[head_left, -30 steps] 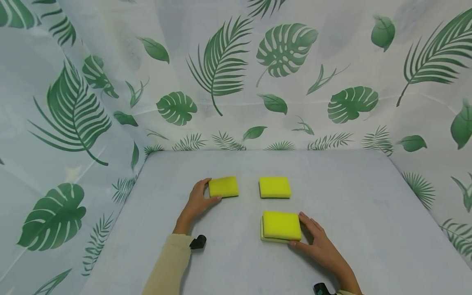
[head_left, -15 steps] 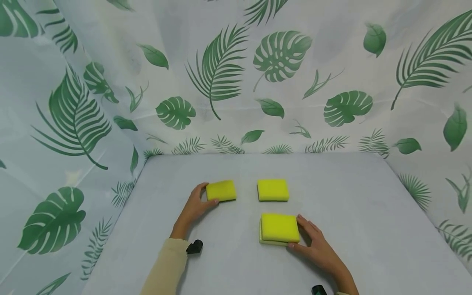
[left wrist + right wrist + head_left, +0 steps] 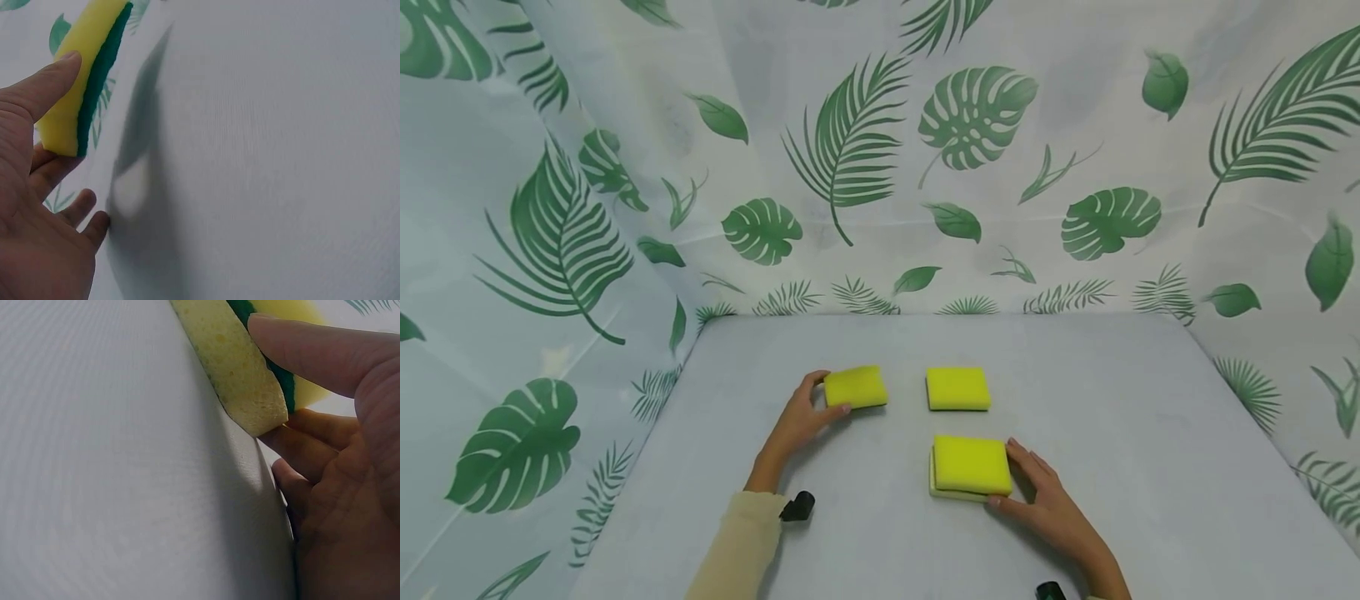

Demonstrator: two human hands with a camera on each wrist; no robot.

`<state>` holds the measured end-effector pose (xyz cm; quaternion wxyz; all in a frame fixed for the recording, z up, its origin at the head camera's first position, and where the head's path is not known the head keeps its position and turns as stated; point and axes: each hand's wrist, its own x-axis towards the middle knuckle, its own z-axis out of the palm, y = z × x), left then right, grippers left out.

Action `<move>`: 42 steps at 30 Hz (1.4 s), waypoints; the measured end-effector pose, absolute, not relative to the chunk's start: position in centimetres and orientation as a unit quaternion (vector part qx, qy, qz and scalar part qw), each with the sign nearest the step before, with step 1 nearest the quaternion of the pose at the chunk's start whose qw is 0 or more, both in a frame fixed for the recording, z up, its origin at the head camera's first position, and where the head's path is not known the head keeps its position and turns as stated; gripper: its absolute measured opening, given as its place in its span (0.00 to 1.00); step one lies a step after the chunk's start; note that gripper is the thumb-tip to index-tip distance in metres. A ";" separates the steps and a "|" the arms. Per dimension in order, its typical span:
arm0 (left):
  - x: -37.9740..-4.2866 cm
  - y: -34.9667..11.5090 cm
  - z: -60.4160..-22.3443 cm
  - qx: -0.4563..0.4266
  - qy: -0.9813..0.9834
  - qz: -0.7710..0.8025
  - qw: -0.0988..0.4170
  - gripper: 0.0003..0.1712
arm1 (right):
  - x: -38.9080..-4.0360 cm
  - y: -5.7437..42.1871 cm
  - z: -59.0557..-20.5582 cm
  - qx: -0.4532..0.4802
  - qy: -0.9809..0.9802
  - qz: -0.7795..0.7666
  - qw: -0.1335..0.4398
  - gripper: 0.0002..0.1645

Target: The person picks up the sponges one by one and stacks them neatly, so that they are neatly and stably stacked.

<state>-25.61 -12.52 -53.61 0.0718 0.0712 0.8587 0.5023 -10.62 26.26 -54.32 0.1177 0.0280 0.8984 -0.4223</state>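
Observation:
In the head view my left hand [image 3: 800, 418] pinches the left end of a yellow scrub sponge [image 3: 856, 387] between thumb and fingers. Its green scouring side [image 3: 100, 87] faces down, above a shadow on the table. My right hand [image 3: 1047, 502] grips the right end of another yellow scrub sponge [image 3: 972, 463], which lies over a paler sponge [image 3: 947, 493]. From the right wrist, the pale porous sponge [image 3: 231, 369] shows below the upper one's green layer [image 3: 284, 384], with my thumb across that layer. A further yellow scrub sponge [image 3: 958, 389] lies flat behind the stack.
All this is on a table covered in pale cloth [image 3: 1097, 392]. White curtains with green leaf prints [image 3: 850, 142] enclose the table's back and sides. Black wrist cameras [image 3: 798, 506] sit at both wrists, beside light sleeves [image 3: 741, 546].
The head view has tilted up slightly, so everything sits a little lower in it. Both hands keep their holds, and the sponges stay in the same arrangement.

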 end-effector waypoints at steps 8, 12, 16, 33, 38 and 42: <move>-24.7 -10.8 -53.1 0.085 0.850 0.515 0.069 0.47 | -10.6 26.3 -54.4 0.029 0.896 -0.428 0.117 0.61; -24.0 -9.9 -52.9 0.095 0.845 0.521 0.068 0.47 | -10.7 26.3 -54.5 0.029 0.897 -0.425 0.118 0.62; -23.4 -8.9 -52.8 0.112 0.846 0.518 0.061 0.47 | -10.6 26.4 -54.5 0.029 0.898 -0.424 0.116 0.62; -20.6 -4.6 -51.6 0.151 0.823 0.542 0.078 0.49 | -10.7 26.4 -54.5 0.027 0.898 -0.422 0.120 0.63; -19.6 -3.4 -51.4 0.165 0.816 0.547 0.085 0.49 | -10.6 26.4 -54.4 0.031 0.895 -0.427 0.123 0.64; -19.0 -2.5 -51.5 0.186 0.810 0.549 0.088 0.48 | -10.6 26.3 -54.4 0.031 0.897 -0.423 0.124 0.64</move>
